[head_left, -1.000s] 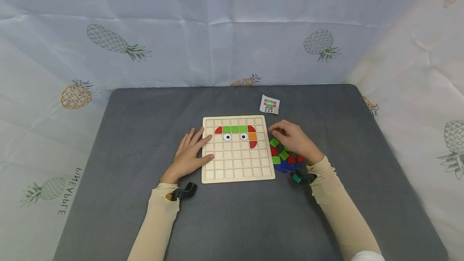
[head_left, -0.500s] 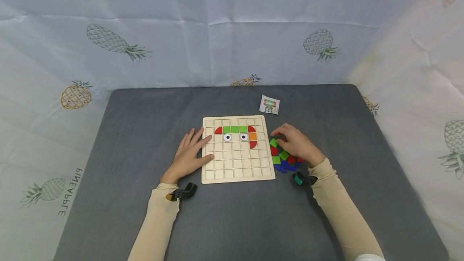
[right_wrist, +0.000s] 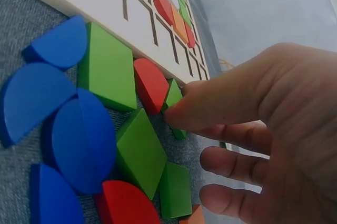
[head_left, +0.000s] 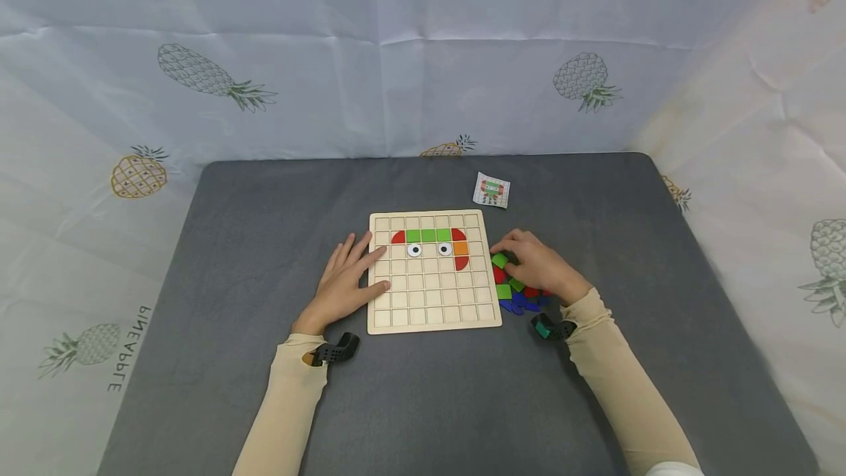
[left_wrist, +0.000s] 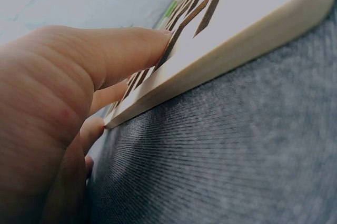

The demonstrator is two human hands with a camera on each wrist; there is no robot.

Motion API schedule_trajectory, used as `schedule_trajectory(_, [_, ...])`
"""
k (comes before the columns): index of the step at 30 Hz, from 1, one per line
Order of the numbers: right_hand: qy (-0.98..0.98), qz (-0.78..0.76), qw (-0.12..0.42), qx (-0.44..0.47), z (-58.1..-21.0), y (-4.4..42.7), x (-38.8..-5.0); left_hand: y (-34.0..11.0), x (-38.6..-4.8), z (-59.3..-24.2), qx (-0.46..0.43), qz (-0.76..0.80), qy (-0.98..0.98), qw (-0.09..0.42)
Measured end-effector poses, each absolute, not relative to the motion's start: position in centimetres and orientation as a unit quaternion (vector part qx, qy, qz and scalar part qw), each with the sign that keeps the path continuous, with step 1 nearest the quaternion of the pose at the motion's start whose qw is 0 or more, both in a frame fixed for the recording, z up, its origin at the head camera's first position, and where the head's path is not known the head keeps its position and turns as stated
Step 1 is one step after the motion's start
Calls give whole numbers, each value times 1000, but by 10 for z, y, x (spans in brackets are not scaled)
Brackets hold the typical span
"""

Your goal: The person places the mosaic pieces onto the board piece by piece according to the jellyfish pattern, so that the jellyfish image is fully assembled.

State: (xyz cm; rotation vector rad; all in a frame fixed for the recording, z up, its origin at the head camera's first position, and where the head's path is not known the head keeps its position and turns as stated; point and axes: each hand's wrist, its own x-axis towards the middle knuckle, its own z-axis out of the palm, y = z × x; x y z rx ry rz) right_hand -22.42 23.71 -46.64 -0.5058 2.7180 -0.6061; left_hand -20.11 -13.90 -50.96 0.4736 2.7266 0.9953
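My left hand lies with spread fingers on the left edge of a wooden grid board. In the left wrist view its thumb presses on the board's face near the rim. At the board's right side, my right hand pinches a green square block between thumb and index finger; the right wrist view shows that green block partly covered by the thumb. Set in the board are green squares, red quarter-rounds, an orange square and two eye pieces.
Beside the board's right edge lie loose blocks: blue rounded pieces, green squares and red rounded pieces. A small printed card with a grid pattern lies behind the board. A patterned curtain hangs beyond the grey table.
My right hand has moved slightly down toward the loose blocks, and its thumb and index finger have closed around the green square block. The left hand and board have stayed put.
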Motion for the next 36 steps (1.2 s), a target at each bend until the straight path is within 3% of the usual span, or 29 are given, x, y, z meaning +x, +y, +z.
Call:
schedule_trajectory(12, [962, -179, 156, -133, -464, 236, -225, -140, -202, -510, 162, 335, 923, 98])
schedule_trajectory(22, [966, -197, 111, -127, -464, 240, -224, -140, -202, -509, 165, 336, 922, 100])
schedule_trajectory(36, [953, -213, 70, -204, -450, 203, -227, -139, -201, -509, 161, 338, 922, 100])
